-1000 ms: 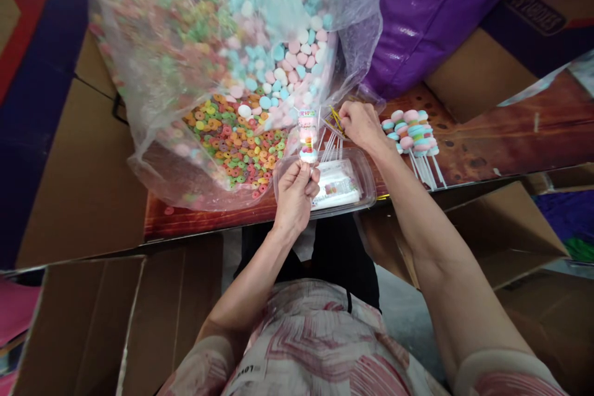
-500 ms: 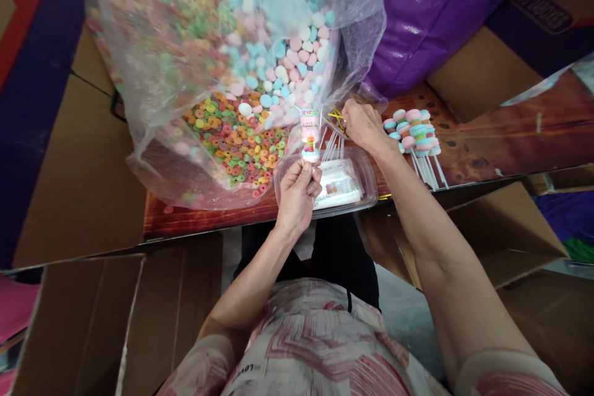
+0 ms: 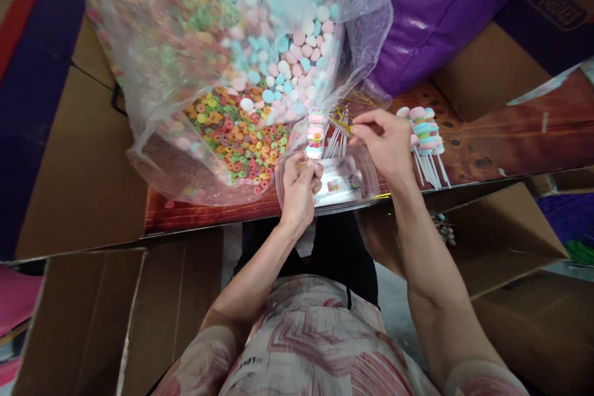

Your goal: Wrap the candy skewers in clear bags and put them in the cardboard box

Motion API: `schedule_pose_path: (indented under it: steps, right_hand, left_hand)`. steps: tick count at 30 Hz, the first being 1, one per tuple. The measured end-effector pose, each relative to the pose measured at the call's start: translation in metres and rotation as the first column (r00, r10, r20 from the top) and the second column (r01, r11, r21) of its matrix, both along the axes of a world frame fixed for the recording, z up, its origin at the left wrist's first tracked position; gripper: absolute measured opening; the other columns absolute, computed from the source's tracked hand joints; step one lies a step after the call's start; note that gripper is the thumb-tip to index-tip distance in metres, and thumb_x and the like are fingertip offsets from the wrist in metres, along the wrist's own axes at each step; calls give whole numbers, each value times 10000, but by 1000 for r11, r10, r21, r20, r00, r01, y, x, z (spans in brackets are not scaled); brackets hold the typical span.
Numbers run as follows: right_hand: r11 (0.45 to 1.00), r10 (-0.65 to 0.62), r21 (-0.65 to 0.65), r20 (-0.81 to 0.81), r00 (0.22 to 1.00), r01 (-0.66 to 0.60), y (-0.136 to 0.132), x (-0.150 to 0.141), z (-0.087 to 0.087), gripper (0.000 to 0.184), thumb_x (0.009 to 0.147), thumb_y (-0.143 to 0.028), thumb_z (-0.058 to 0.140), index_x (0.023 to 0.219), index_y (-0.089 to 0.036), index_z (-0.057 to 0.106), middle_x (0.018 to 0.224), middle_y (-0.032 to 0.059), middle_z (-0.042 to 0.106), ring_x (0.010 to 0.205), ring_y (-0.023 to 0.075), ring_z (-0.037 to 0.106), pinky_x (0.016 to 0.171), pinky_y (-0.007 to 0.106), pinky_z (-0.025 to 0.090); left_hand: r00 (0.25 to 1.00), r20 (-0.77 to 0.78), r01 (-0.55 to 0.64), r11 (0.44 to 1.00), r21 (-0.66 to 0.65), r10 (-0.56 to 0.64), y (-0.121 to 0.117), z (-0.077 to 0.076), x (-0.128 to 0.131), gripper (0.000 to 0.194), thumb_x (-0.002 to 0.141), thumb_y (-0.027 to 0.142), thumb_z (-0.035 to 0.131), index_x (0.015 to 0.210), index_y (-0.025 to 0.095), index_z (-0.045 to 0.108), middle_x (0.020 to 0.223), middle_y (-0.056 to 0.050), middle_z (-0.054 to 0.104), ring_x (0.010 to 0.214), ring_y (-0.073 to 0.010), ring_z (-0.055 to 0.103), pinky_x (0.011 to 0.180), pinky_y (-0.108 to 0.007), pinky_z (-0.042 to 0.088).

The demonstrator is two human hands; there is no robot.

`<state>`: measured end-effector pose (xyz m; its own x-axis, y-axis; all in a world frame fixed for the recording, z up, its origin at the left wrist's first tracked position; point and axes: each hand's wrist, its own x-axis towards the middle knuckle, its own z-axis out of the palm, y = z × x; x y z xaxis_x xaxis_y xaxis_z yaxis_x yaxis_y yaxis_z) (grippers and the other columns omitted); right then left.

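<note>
One wrapped candy stick (image 3: pixel 316 131), gripped at its near end between thumb and fingers of the left hand (image 3: pixel 298 190), long axis running away from the body, and just right of it the right hand (image 3: pixel 384 141) pinches a gold tie (image 3: pixel 346 126)! Two hands at work around one plastic tub (image 3: pixel 374 180), while further right on the worktop (image 3: pixel 505 142) the unwrapped candy sticks (image 3: pixel 423 131) overlap too much to count.

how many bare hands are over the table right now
2: the left hand grips a clear-wrapped pastel candy stick at the left end of the rectangular clear plastic tub; the right hand is at the thin gold metallic ties.
</note>
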<state>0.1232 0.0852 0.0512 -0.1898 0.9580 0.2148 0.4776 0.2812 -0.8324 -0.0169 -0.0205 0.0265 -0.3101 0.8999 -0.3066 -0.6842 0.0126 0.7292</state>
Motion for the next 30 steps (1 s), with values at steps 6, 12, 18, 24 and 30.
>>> schedule_pose_path:
  steps: [6,12,18,24,30]
  right_hand:
    - [974,-1,-214,-319,948,-71,-75,-18,-8,187,778,-378,782,749,-210,704,644,-23,656,471,107,505,473,270,405]
    - [983,-22,-180,-315,949,-36,-84,-19,-9,221,807,-359,755,677,-198,678,604,-22,622,533,114,512,520,268,420]
    - [999,-51,0,-246,968,53,-91,-21,-9,191,856,-297,673,695,-205,629,614,-35,598,540,103,493,513,243,398]
    - [1000,10,29,-211,977,-4,-100,-25,-13,123,921,-283,624,819,-213,631,727,-18,642,599,111,554,569,246,453]
    - [994,49,-78,-291,955,-75,-94,-17,-17,151,931,-298,647,811,-209,625,715,-25,603,617,115,531,563,246,427]
  left_hand:
    - [994,-97,41,999,10,-39,-3,-2,7,186,867,201,692,908,234,514,589,88,531,462,-50,358,483,-175,253]
    - [954,-296,93,981,170,-39,-15,-12,8,105,914,265,711,948,239,615,735,44,586,623,-81,504,605,-197,411]
    - [895,-445,152,959,238,-31,-18,-15,8,192,944,412,721,987,237,653,880,12,627,764,-112,562,690,-222,474]
    - [938,-347,100,967,236,-13,-12,-12,8,347,907,503,763,819,203,613,750,40,574,657,-77,493,638,-198,436]
    - [985,-166,77,981,180,-47,-9,-6,8,446,807,519,854,721,181,574,627,56,539,487,-31,332,468,-171,266]
